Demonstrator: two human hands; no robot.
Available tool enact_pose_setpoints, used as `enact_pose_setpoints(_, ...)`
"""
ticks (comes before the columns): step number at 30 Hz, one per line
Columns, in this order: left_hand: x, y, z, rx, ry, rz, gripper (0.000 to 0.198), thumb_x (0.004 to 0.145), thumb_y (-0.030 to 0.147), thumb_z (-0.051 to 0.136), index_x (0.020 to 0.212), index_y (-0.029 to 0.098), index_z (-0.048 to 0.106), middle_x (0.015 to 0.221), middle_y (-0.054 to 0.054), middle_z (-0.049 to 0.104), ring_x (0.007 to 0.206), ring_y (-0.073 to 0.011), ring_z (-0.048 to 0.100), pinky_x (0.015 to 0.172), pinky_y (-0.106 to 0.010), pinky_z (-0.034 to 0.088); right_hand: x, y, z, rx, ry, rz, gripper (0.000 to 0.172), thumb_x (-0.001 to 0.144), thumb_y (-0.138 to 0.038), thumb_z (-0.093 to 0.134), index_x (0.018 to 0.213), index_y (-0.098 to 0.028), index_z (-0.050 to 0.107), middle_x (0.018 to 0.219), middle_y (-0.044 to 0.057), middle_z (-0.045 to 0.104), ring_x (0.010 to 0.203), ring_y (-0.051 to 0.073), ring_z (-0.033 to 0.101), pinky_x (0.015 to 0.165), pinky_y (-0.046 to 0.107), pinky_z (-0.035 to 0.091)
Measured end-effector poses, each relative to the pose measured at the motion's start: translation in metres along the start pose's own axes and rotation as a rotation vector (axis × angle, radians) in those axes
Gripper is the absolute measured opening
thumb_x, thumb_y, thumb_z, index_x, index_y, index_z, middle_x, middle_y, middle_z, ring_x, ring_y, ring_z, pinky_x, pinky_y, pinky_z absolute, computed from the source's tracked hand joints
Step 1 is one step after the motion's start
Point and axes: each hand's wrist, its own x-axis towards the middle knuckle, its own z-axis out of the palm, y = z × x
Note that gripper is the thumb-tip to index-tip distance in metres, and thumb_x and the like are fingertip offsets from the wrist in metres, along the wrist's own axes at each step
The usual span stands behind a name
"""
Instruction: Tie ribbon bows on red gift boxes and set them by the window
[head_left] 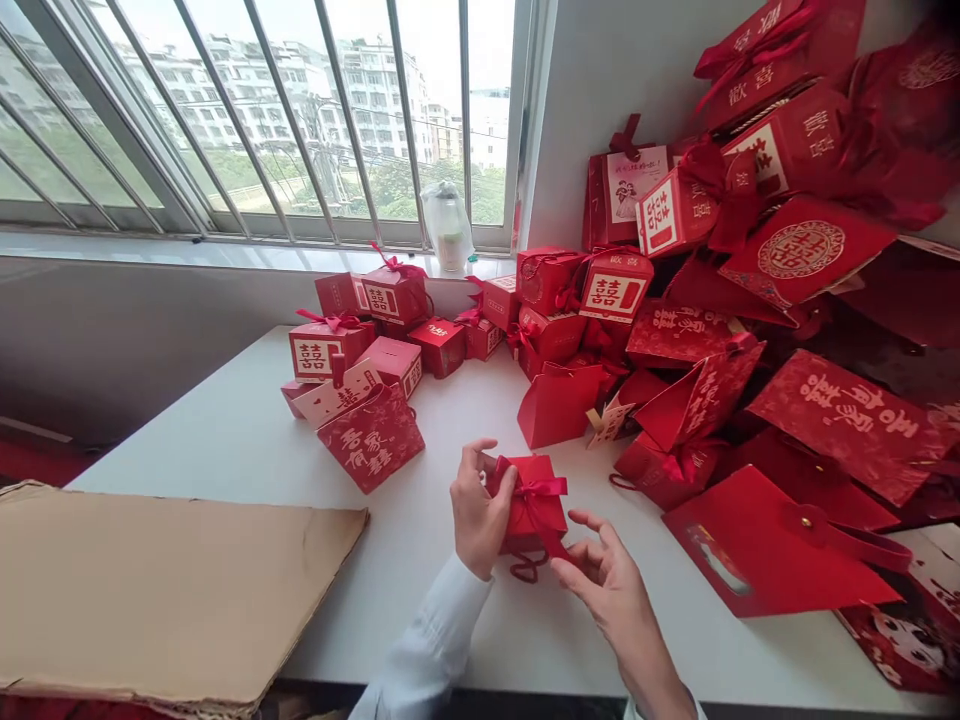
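One small red gift box (534, 515) sits between my hands on the white table (225, 420), a red ribbon bow (544, 488) tied across its top. My left hand (478, 510) clasps its side, fingers curled and pressed against it. My right hand (604, 590) is open, fingers spread apart, just beside the loose ribbon tail (559, 545). Ribbon work seems in hand, and that tail calls for a pinch between thumb and forefinger. Farther off, red boxes (390, 297) and red paper bags (806, 250) lie heaped beneath the window (300, 120).

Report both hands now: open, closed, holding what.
Left hand: closed, holding the red gift box.
Right hand: open, holding nothing clearly, beside the box's red ribbon.
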Motion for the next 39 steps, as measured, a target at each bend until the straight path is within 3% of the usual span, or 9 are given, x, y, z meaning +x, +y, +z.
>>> enact_pose_setpoints(3,0.002,-0.001,0.000,-0.010,-0.010,0.006,0.027,0.080,0.024,0.057,0.106,0.021,0.052,0.069,0.005,0.057,0.068,-0.0145,0.058,0.078,-0.032,0.045,0.003,-0.005,-0.014,-0.080,-0.016,-0.013,0.055,0.068,-0.046,0.073,0.110,-0.019,0.053,0.063,-0.004,0.060,0.060,0.016,0.057,0.060,0.029,0.044)
enact_pose_setpoints(8,0.004,0.002,-0.003,-0.030,-0.043,-0.021,0.028,0.080,0.026,0.058,0.107,0.021,0.051,0.068,0.005,0.056,0.068,-0.0140,0.058,0.079,-0.032,0.046,0.025,-0.024,-0.026,-0.155,0.141,-0.087,0.049,0.075,-0.055,0.063,0.106,-0.017,0.058,0.075,0.004,0.066,0.075,0.020,0.061,0.065,0.030,0.046)
enact_pose_setpoints(13,0.002,0.007,-0.004,0.018,-0.080,-0.022,0.034,0.085,0.035,0.055,0.114,0.020,0.049,0.078,0.001,0.059,0.075,-0.0158,0.058,0.079,-0.033,0.047,0.053,-0.040,-0.012,-0.198,0.044,-0.143,0.044,0.073,-0.056,0.065,0.094,-0.017,0.062,0.085,0.005,0.066,0.078,0.018,0.059,0.071,0.030,0.044)
enact_pose_setpoints(19,-0.006,0.004,-0.002,0.137,-0.112,0.069,0.049,0.078,0.030,0.066,0.121,0.018,0.045,0.091,-0.005,0.058,0.083,-0.0185,0.058,0.079,-0.035,0.048,0.061,-0.039,-0.002,-0.137,-0.055,-0.143,0.031,0.072,-0.048,0.069,0.075,-0.018,0.060,0.071,0.000,0.061,0.067,0.014,0.052,0.067,0.027,0.041)
enact_pose_setpoints(35,-0.003,0.004,-0.007,0.132,-0.211,0.003,0.055,0.076,0.020,0.068,0.124,0.021,0.041,0.096,-0.004,0.057,0.091,-0.0200,0.057,0.085,-0.037,0.046,0.069,-0.034,-0.009,0.003,-0.226,-0.032,0.029,0.073,-0.044,0.069,0.071,-0.019,0.055,0.068,-0.003,0.051,0.064,0.011,0.041,0.059,0.023,0.033)
enact_pose_setpoints(39,-0.003,0.006,-0.006,0.142,-0.163,0.022,0.055,0.077,0.025,0.069,0.124,0.022,0.041,0.107,-0.007,0.057,0.098,-0.0206,0.055,0.087,-0.037,0.046,0.068,-0.036,-0.010,0.025,-0.235,-0.011,0.028,0.074,-0.044,0.069,0.073,-0.019,0.056,0.070,-0.003,0.050,0.065,0.011,0.042,0.061,0.023,0.035)
